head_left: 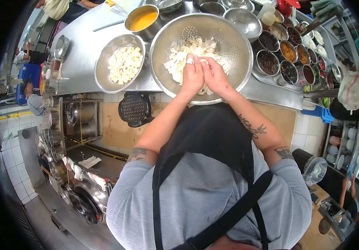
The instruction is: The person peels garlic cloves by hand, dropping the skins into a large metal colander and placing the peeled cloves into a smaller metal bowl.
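Note:
My left hand and my right hand meet over a large metal colander. The fingers of both are closed together on a small whitish piece of mushroom, mostly hidden by the fingers. Beneath them, the colander holds a heap of pale, torn mushroom pieces that look like oyster mushrooms. Left of it stands a smaller perforated bowl with cream-coloured cubes in it.
Behind the bowls are a pot of orange liquid, a knife and a metal bowl. Several small containers of ingredients crowd the right side. A black stool stands below the table's edge. Other people work around the kitchen.

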A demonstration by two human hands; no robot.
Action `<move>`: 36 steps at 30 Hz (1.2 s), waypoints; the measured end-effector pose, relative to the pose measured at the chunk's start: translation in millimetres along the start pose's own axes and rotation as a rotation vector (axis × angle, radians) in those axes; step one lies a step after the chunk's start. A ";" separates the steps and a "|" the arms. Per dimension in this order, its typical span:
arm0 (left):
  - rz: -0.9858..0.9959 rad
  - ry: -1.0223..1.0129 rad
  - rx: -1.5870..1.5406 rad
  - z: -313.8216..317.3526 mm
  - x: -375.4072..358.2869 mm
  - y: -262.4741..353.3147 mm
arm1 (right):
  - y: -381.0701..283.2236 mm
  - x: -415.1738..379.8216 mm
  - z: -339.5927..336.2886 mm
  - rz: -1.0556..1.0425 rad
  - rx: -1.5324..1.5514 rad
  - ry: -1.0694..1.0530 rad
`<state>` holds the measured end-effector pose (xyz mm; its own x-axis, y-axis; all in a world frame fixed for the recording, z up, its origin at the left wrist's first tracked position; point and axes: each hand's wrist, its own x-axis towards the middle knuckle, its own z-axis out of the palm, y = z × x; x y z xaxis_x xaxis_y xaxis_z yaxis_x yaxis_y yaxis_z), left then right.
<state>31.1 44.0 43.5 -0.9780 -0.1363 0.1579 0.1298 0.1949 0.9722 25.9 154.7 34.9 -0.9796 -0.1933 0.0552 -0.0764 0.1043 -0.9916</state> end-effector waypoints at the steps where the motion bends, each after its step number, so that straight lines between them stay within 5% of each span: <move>1: 0.005 -0.005 -0.002 0.1 -0.2 4.6 | 0.3 -0.5 -1.1 -0.015 -0.004 -0.002; 9: 0.006 -0.001 0.028 3.8 -2.1 -4.6 | -6.1 -8.1 -7.7 -0.005 -0.103 -0.046; 12: -0.456 -0.094 -0.349 -6.3 3.0 -8.2 | -12.1 1.9 -17.2 0.068 0.163 -0.134; 14: -0.438 -0.171 -0.526 -11.3 7.3 3.5 | -28.3 6.0 -28.8 0.275 0.426 -0.239; 17: -0.373 -0.278 -0.754 -15.0 11.0 3.7 | -46.3 5.1 -27.7 0.309 0.553 -0.136; 20: -0.286 -0.172 -0.571 -16.0 5.2 22.7 | -42.1 8.4 -33.7 0.370 0.594 -0.113; 25: -0.206 -0.298 -0.399 -30.5 5.6 4.9 | -36.1 6.6 -36.2 0.447 0.643 -0.144; 29: -0.508 -0.316 -0.479 -44.6 9.8 25.1 | -26.7 5.4 -35.8 0.328 0.352 -0.134; 36: -0.517 -0.329 -0.379 -47.5 10.7 10.1 | -13.2 4.0 -23.5 0.020 -0.130 -0.097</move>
<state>29.7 -1.6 63.3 -0.9204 0.1910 -0.3412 -0.3739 -0.1746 0.9109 18.7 175.5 50.9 -0.9591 -0.2827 0.0173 -0.0863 0.2333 -0.9686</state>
